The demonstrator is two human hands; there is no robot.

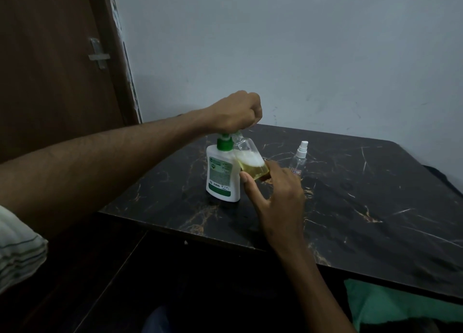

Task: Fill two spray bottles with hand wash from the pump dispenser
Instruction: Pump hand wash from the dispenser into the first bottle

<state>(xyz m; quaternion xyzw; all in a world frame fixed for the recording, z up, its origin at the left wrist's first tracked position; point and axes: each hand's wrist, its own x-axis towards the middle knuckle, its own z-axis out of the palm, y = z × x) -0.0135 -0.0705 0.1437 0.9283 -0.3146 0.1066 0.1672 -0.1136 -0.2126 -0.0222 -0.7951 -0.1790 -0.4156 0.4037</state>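
A white pump dispenser (221,174) with a green pump head stands on the dark marble table (375,207). My left hand (236,112) is curled into a fist on top of the pump head. A clear spray bottle (250,158) without its cap leans tilted against the dispenser, its neck under the nozzle; yellow liquid and white foam fill its lower part. My right hand (273,192) holds this bottle at its base between thumb and fingers. A second clear spray bottle (299,158) with a white spray cap stands upright to the right.
A brown door (55,69) with a metal latch is at the left, a pale wall behind the table. Green cloth (400,305) lies below the table's near right edge. The table's near edge runs diagonally in front of me.
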